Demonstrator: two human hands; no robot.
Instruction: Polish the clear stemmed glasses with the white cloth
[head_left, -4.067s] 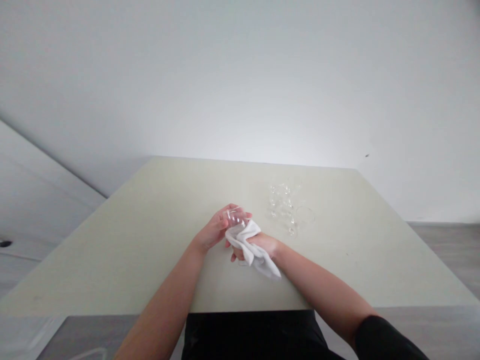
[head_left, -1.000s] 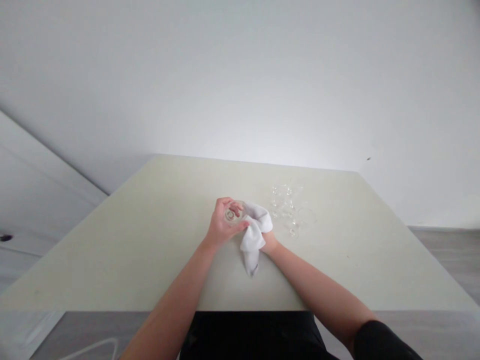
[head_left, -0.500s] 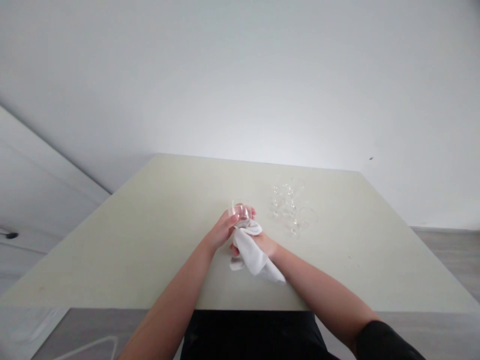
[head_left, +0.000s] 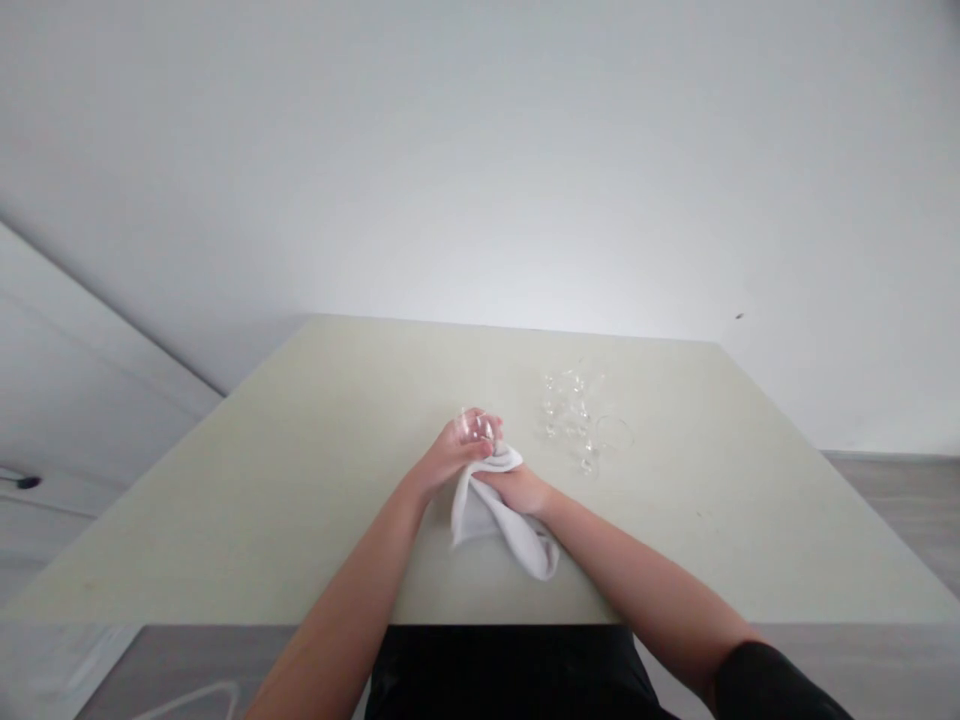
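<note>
My left hand (head_left: 452,448) is wrapped around a clear drinking glass (head_left: 477,428), which lies tilted in its fingers above the table. My right hand (head_left: 517,488) grips a white cloth (head_left: 495,515) right beside the glass. The cloth's upper fold touches the lower end of the glass, and its loose part hangs toward me. Part of the glass is hidden by the fingers and the cloth. Right of my hands, several clear glasses (head_left: 576,405) stand close together on the table.
The pale table (head_left: 300,480) spreads out on both sides, with a white wall (head_left: 480,180) along its far edge. A white door (head_left: 82,340) with a dark handle (head_left: 28,482) is at the left. Grey floor (head_left: 892,500) shows past the right edge.
The glass has tipped and turned in my left hand. My right hand has shifted with the cloth, which now hangs wider and in a different fold. The standing glasses stay put.
</note>
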